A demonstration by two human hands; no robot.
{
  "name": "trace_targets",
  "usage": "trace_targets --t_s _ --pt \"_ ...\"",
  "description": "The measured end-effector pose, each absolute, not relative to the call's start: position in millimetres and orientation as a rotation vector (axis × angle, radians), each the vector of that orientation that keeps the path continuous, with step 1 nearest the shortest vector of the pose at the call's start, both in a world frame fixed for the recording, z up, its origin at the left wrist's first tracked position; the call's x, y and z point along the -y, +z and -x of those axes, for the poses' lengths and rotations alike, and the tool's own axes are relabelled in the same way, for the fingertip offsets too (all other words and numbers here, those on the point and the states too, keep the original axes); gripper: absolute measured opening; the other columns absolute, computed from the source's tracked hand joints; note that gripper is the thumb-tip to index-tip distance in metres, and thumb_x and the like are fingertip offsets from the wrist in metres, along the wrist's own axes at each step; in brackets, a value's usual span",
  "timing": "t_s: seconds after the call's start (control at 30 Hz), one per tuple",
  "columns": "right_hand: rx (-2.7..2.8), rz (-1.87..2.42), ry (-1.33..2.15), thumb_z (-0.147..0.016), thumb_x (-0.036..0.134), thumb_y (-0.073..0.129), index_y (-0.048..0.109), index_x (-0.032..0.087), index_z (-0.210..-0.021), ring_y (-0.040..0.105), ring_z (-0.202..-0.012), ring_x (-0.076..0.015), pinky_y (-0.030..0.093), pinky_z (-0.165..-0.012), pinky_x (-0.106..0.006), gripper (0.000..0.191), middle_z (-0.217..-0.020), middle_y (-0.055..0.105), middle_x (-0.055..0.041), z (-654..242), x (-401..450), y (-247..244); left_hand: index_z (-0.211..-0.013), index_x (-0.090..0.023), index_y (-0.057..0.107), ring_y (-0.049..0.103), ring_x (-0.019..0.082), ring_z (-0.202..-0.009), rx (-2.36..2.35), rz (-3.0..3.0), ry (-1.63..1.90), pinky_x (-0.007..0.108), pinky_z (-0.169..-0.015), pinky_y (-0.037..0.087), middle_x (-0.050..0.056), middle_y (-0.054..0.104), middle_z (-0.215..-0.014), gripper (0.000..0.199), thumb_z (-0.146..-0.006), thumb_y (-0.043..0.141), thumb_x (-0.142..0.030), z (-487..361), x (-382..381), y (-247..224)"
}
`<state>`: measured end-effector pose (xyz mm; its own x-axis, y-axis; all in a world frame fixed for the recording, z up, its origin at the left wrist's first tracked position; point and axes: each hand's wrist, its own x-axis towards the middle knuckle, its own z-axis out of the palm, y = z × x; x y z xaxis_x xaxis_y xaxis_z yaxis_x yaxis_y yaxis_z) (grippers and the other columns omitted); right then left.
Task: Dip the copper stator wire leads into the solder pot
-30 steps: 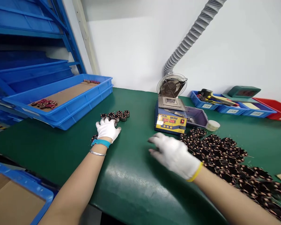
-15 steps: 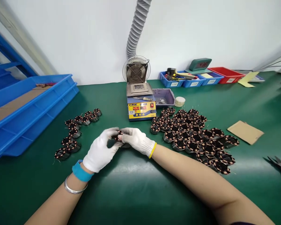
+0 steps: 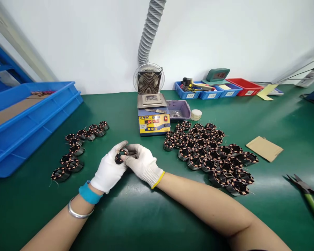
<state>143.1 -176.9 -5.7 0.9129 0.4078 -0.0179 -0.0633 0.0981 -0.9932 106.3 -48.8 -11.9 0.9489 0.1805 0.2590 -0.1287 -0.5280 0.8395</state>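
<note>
Between my two gloved hands is a motor stator [image 3: 121,156], a black ring with copper windings, its open face turned up toward me. My left hand [image 3: 110,166] wraps round its left side. With thumb and fingers, my right hand [image 3: 142,162] grips it from the right, the thumb lying on the near rim. Parts of the ring are hidden by the fingers. To the left stand several more stators [image 3: 76,150] in a bent row. A large cluster of stators [image 3: 209,146], with thin wire ends sticking out, covers the table right of my hands.
Behind my hands stands a solder pot [image 3: 154,120] with a lit display, under a fan and grey hose [image 3: 152,31]. A purple tray [image 3: 181,109] adjoins it. A blue crate [image 3: 34,122] is at left; cardboard [image 3: 264,148] and cutting pliers [image 3: 305,190] lie at right.
Both hands have shifted slightly left with the stator, which is now tilted so more of its face shows. The whole view has also moved a little.
</note>
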Motion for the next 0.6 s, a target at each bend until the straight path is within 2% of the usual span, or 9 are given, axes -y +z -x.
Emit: trace_targets --t_s 0.2,0.23,0.3,0.33,0.4,0.5,0.6 --pt "0.388 1.827 0.016 -0.070 0.026 0.068 0.064 0.023 -0.103 0.063 -0.091 -0.0192 0.051 -0.086 -0.036 0.034 -0.099 0.068 -0.0023 -140 182 -1 -0.129 -0.014 0.050 0.057 0.025 -0.116 -0.118 -1.993 0.384 0.037 -0.103 0.045 0.010 0.059 -0.127 0.068 -0.064 0.062 -0.031 -109 52 -10" --pt "0.401 1.833 0.003 -0.070 0.026 0.067 0.064 0.023 -0.103 0.063 -0.092 -0.0192 0.051 -0.087 -0.036 0.033 -0.099 0.068 -0.0025 -141 183 -2 -0.127 -0.013 0.051 0.059 0.025 -0.112 -0.148 -1.995 0.372 0.036 -0.098 0.048 0.011 0.061 -0.124 0.067 -0.063 0.062 -0.031 -108 52 -9" --pt "0.405 1.827 -0.004 -0.071 0.026 0.066 0.064 0.022 -0.104 0.063 -0.091 -0.0193 0.051 -0.087 -0.036 0.034 -0.100 0.068 -0.0032 -142 184 -3 -0.121 -0.014 0.056 0.067 0.023 -0.090 -0.212 -1.967 0.299 0.033 -0.077 0.057 0.010 0.068 -0.110 0.060 -0.063 0.061 -0.032 -106 54 -6" --pt "0.402 1.820 -0.009 -0.071 0.027 0.066 0.064 0.022 -0.105 0.063 -0.092 -0.0195 0.050 -0.087 -0.036 0.035 -0.100 0.068 -0.0036 -142 184 -4 -0.114 -0.015 0.059 0.068 0.021 -0.074 -0.238 -1.935 0.244 0.031 -0.063 0.057 0.009 0.070 -0.099 0.053 -0.065 0.060 -0.033 -105 54 -4" --pt "0.394 1.785 -0.014 -0.071 0.029 0.066 0.063 0.022 -0.106 0.063 -0.091 -0.0194 0.051 -0.087 -0.036 0.036 -0.102 0.067 -0.0043 -144 185 -5 -0.094 -0.016 0.063 0.057 0.014 -0.046 -0.256 -1.866 0.123 0.026 -0.041 0.048 0.004 0.069 -0.074 0.034 -0.067 0.058 -0.036 -103 55 2" --pt "0.367 1.706 0.001 -0.071 0.031 0.067 0.062 0.021 -0.106 0.064 -0.089 -0.0193 0.051 -0.086 -0.036 0.037 -0.101 0.068 -0.0052 -147 186 -7 -0.072 -0.016 0.060 0.047 0.009 -0.034 -0.207 -1.815 -0.049 0.021 -0.035 0.039 0.002 0.064 -0.058 0.021 -0.069 0.060 -0.037 -97 49 17" --pt "0.318 1.573 0.038 -0.069 0.030 0.067 0.059 0.019 -0.105 0.064 -0.085 -0.0188 0.053 -0.082 -0.035 0.038 -0.096 0.068 -0.0052 -150 185 -8 -0.072 -0.015 0.061 0.048 0.010 -0.034 -0.130 -1.755 -0.265 0.019 -0.033 0.035 0.004 0.064 -0.054 0.026 -0.068 0.064 -0.040 -89 32 37"
